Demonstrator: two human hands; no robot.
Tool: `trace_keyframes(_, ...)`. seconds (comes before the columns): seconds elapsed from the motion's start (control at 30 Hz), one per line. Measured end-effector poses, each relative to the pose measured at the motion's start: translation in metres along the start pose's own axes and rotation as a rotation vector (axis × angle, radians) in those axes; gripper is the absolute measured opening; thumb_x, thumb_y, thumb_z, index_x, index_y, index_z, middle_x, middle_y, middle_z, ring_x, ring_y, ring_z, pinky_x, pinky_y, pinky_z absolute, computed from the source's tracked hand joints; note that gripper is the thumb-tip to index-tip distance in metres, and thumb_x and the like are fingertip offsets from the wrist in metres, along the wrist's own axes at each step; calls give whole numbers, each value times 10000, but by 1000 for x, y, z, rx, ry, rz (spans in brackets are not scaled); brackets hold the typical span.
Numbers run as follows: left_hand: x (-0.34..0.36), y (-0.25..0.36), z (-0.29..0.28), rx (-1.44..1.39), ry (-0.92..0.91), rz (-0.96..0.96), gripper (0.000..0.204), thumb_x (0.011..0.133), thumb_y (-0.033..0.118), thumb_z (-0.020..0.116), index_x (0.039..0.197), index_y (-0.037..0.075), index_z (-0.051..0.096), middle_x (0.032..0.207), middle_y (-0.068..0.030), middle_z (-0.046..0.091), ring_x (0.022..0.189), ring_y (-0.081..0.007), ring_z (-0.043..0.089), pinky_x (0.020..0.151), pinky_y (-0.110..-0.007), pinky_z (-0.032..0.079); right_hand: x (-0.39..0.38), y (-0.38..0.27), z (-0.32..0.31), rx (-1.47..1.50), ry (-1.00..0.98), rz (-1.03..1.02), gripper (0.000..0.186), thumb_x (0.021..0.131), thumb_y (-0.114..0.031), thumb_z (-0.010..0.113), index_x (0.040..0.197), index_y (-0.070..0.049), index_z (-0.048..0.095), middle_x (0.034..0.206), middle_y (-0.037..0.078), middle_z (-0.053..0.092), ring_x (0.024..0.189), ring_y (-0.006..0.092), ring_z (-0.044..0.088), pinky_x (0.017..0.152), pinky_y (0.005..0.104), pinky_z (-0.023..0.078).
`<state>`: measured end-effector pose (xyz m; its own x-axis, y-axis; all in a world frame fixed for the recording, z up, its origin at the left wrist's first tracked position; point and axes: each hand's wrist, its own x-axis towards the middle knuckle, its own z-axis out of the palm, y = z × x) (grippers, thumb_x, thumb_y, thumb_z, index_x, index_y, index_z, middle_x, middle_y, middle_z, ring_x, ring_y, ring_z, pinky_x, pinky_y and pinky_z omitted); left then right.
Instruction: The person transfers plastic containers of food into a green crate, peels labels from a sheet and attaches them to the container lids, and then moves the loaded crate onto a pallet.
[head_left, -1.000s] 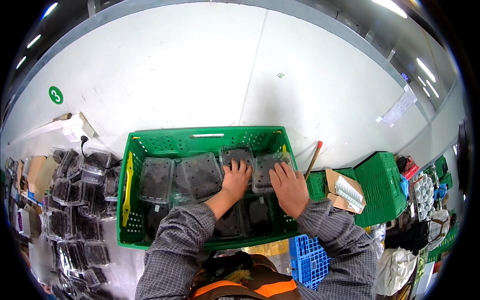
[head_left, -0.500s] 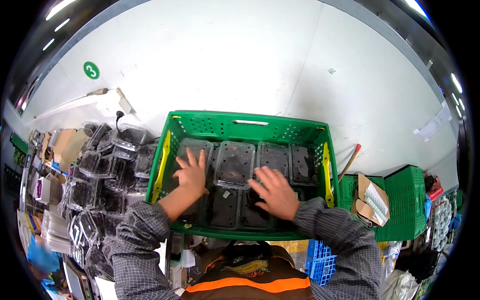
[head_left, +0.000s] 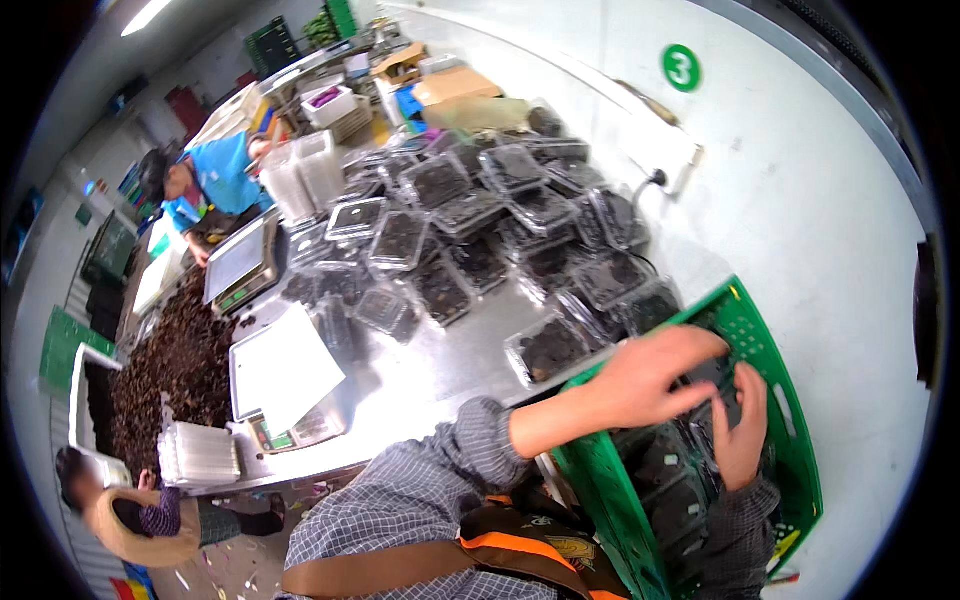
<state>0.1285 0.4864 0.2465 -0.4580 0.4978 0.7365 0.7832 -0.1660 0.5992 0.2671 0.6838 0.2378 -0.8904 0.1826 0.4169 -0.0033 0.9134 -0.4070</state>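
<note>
My left hand is lifted over the green crate, thumb apart from its curved fingers, holding nothing. My right hand, to its right and slightly lower, has fingers raised and apart over the clear lidded containers of dark contents inside the crate; whether it touches one is unclear. Left of the crate, many similar clamshell containers lie piled on a steel table.
A scale with white paper, stacked empty trays, a second scale and a heap of dark brown pieces line the left side. Two co-workers are there. A white wall stands at the right.
The view has swung left, bringing the table and co-workers into sight and moving the crate to the lower right. My left hand has lifted from the containers and moved rightward across the crate.
</note>
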Motion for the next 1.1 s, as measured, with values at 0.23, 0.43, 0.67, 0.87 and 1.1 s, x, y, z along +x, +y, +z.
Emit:
trace_keyframes(0.23,-207,-172,-225,468,1005,-812,471,832,170,724,1237,-7,561,1184,-160,585,998,-255,626,854,-358,515,187,-158,159,959,-661,261,452,937,-169,634,1332,1,493,1207,99,601,1031,148,596,836,282,498)
trace_keyframes(0.43,-278,-177,-425,1008,491,-1561,573,780,350,740,1188,-29,607,1122,-233,651,1015,-389,641,867,-448,517,245,-242,413,1076,-1010,778,698,834,-432,758,1316,-14,476,1295,137,494,1101,216,542,818,331,508)
trace_keyframes(0.67,-300,-206,-426,776,117,-1877,438,890,384,621,1065,-13,680,1133,-234,663,1083,-376,630,915,-442,501,245,-308,593,1075,-628,949,331,723,-285,862,935,-102,685,879,3,670,757,128,601,630,308,422)
trace_keyframes(0.87,-364,-230,-364,1045,859,-1394,412,813,278,744,1118,31,619,1090,-181,574,1071,-400,506,975,-454,413,217,-290,575,1457,-565,868,323,798,-76,775,1078,-28,622,987,67,682,856,187,671,712,327,549)
trace_keyframes(1.1,-377,-252,-342,384,1550,-1688,1124,719,542,811,1441,-127,269,1429,-282,408,1319,-351,427,1109,-390,331,220,-164,518,978,-1016,726,340,848,-170,717,1137,-4,651,1097,93,671,999,168,634,824,320,517)
